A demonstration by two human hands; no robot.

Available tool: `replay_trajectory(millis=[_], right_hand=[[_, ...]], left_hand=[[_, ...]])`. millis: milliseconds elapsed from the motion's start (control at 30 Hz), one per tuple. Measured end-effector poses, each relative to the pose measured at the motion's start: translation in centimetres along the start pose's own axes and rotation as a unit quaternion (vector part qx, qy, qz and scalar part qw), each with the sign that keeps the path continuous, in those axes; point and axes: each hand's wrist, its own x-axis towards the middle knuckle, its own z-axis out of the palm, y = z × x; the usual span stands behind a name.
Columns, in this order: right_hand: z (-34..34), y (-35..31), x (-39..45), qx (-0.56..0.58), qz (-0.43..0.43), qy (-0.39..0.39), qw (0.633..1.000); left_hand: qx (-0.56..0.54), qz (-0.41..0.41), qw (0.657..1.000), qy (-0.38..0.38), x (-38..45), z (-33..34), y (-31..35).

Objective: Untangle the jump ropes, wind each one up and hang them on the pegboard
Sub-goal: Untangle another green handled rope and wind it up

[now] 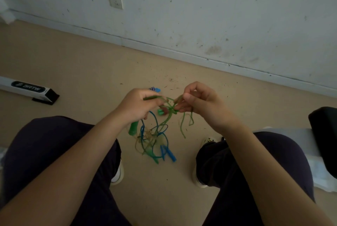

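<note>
A tangle of jump ropes hangs between my knees above the tan floor. The green rope runs between both hands and forms a knot in the middle. My left hand grips a strand of the green rope, and a green handle hangs just below that hand. My right hand pinches the green rope beside the knot with thumb and fingers. A blue rope loops under the hands, its blue handles lowest. A pale yellowish rope is mixed into the loops. No pegboard is in view.
A white wall with a socket and a skirting board runs along the far side. A long white box with a black end lies on the floor at the left. A dark object over white cloth sits at the right. My legs flank the ropes.
</note>
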Motion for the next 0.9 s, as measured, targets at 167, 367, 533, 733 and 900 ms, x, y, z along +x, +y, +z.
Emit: replay_trajectory(millis=[167,367,533,733,900], right_hand=[[0.0,0.0,0.3,-0.016,0.04,0.045,0.998],[-1.0,0.0,0.5,-0.038,0.054,0.178,0.982],[-1.1,-0.2,0.1,-0.123,0.08,0.124,0.981],[-0.8,0.0,0.0,-0.243,0.1,0.109,0.959],[-0.4,-0.2,-0.2,-0.196,0.097,0.053,0.974]], left_hand=[[0.047,-0.023,0.999,-0.001,0.2,-0.2,-0.3],[0.038,-0.045,0.99,-0.125,-0.5,0.0,0.2],[-0.044,-0.024,0.996,-0.073,-0.4,0.1,0.1],[0.209,0.032,0.977,-0.004,0.1,-0.6,-0.7],[-0.012,0.016,0.999,0.028,-0.5,-0.7,0.8]])
